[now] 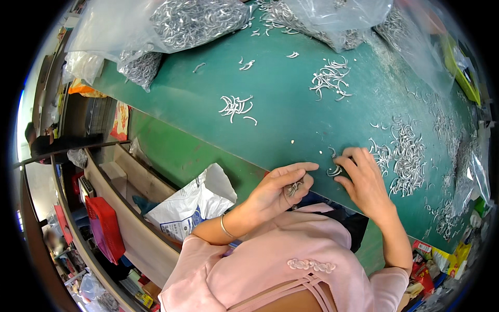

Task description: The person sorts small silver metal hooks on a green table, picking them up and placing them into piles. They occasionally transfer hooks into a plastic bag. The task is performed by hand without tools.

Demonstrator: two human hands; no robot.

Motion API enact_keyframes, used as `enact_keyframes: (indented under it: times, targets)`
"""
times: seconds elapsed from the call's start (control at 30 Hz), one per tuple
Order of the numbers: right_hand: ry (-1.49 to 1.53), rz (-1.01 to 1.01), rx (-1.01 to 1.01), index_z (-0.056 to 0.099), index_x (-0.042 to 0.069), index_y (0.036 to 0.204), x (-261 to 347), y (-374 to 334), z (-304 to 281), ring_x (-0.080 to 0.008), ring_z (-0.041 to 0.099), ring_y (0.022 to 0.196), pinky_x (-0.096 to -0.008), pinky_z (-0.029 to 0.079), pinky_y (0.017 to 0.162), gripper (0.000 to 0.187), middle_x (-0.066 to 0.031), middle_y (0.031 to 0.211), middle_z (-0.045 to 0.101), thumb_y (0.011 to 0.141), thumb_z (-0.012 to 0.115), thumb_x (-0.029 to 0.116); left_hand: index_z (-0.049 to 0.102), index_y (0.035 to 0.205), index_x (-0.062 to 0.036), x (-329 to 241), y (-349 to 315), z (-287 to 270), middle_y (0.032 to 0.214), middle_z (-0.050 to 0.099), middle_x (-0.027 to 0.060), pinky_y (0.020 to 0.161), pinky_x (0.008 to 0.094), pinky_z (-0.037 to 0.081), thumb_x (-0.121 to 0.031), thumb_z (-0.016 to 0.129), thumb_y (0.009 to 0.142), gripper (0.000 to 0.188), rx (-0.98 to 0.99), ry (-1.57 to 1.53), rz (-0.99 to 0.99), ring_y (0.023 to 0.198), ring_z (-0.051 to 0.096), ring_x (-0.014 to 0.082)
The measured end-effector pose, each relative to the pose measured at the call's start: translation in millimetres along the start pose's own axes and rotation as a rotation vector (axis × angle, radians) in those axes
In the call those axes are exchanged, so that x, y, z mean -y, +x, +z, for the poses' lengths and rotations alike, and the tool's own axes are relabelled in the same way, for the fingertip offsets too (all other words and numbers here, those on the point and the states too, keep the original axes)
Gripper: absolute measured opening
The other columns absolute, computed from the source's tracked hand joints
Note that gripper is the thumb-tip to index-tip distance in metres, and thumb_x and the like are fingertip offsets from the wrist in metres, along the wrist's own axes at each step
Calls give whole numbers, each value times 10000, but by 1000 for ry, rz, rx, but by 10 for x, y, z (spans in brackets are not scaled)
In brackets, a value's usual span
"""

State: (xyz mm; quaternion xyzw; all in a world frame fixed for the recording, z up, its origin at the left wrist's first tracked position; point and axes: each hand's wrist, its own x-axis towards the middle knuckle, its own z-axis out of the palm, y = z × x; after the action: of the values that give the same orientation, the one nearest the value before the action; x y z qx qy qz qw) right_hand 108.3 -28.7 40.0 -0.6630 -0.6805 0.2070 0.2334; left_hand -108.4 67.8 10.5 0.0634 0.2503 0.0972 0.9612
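My left hand [283,186] is half curled at the near edge of the green table, its index finger stretched out. Several small curved metal pieces [294,188] show in its closed lower fingers. To its right, my right hand [365,179] is over the tabletop with thumb and forefinger apart. A couple of loose curved pieces [334,170] lie by those fingertips; whether the fingers touch them I cannot tell. Just beyond the right hand spreads a big heap of the same silvery pieces [408,158].
Smaller piles, a left pile [236,108] and a far pile [331,79], lie on the green table [280,99]. Clear plastic bags of pieces [200,23] line its far side. A white sack [208,195] stands left of me, by a wooden shelf with a red basket [105,229].
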Motion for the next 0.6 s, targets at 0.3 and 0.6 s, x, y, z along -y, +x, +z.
enact_keyframes:
  times: [0.3, 0.6]
  targets:
    - [-18, 84, -257, 591, 8, 944, -139, -181, 60, -313, 539, 898, -403, 438, 775, 213, -125, 968, 567, 760, 698, -10, 399, 1412, 75, 84, -2, 85, 1376, 514, 229, 1038, 403, 462, -85, 499, 984, 468, -55, 88, 16, 1288, 514, 321]
    - [-126, 7, -236, 600, 27, 951, -145, -208, 179, -291, 534, 954, -403, 409, 817, 198, -100, 1044, 566, 765, 668, 13, 349, 1421, 112, 86, 62, 218, 1482, 385, 271, 1159, 445, 325, -197, 430, 1020, 512, -44, 61, 38, 1391, 387, 364]
